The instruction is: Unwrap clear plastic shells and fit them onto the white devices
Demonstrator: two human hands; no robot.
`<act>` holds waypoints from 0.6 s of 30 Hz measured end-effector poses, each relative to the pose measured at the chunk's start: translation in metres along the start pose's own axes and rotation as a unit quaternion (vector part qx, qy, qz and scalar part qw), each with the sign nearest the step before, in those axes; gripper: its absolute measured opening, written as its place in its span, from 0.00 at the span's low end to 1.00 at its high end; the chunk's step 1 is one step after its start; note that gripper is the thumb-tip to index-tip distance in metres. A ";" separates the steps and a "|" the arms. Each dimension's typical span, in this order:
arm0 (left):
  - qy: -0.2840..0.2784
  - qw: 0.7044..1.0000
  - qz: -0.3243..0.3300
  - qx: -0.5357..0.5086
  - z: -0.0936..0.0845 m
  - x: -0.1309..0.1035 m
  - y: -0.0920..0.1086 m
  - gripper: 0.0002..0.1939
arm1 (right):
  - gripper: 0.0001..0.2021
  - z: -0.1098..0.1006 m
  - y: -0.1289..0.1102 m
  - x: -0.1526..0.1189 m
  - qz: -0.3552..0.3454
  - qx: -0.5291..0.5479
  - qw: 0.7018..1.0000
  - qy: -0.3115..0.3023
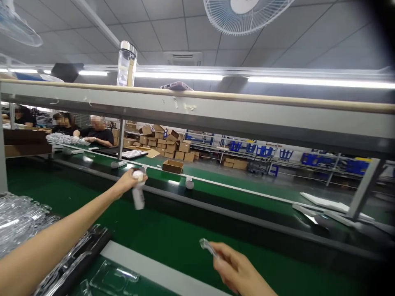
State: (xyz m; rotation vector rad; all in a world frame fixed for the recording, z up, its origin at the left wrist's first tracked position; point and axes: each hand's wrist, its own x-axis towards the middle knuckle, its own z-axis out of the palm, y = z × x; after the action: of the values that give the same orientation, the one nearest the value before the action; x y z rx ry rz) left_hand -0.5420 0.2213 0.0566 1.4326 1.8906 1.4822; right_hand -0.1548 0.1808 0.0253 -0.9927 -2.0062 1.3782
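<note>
Holding a white item in the left hand over the green conveyor belt; pinching a clear plastic piece in the right hand. Seemingly mid-transfer; needing a steady pinch.

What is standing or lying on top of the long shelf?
On the long shelf, a clear lidded bottle stands upright; right of it lies a flat pinkish object, and at far left, blue and white material. The shelf's front hides the rest of its top.
</note>
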 end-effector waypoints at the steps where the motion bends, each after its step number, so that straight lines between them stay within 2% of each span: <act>1: -0.016 0.997 0.012 -0.074 0.006 -0.007 0.017 0.31 | 0.25 0.005 -0.012 0.001 -0.015 -0.011 1.000 0.017; 3: -0.051 0.978 0.028 -0.198 0.023 -0.031 0.046 0.30 | 0.24 0.013 -0.032 0.002 -0.040 -0.035 0.998 0.044; 5: -0.083 0.945 0.022 -0.316 0.044 -0.063 0.068 0.29 | 0.25 0.017 -0.046 0.000 -0.059 -0.061 0.994 0.069; 7: -0.124 0.882 -0.014 -0.454 0.066 -0.096 0.085 0.26 | 0.26 0.019 -0.052 -0.006 -0.078 -0.096 0.986 0.110; 9: -0.158 0.802 -0.054 -0.574 0.084 -0.123 0.099 0.24 | 0.24 0.022 -0.054 -0.014 -0.106 -0.151 0.971 0.153; 10: -0.170 0.770 -0.067 -0.612 0.091 -0.134 0.105 0.23 | 0.24 0.024 -0.054 -0.019 -0.118 -0.185 0.961 0.169; 11: -0.176 0.751 -0.073 -0.632 0.097 -0.143 0.110 0.21 | 0.24 0.027 -0.054 -0.024 -0.125 -0.219 0.950 0.184; 14: -0.174 0.726 -0.097 -0.658 0.108 -0.162 0.121 0.18 | 0.25 0.038 -0.050 -0.036 -0.131 -0.315 0.911 0.233; 18: -0.181 0.732 -0.124 -0.645 0.109 -0.175 0.130 0.19 | 0.25 0.053 -0.039 -0.042 -0.138 -0.386 0.861 0.299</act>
State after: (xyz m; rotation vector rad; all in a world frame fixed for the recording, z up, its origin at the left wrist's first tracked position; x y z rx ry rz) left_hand -0.3198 0.1228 0.0741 0.6195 0.4153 1.5966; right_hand -0.1805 0.1088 0.0429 -1.1869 -2.0705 0.0188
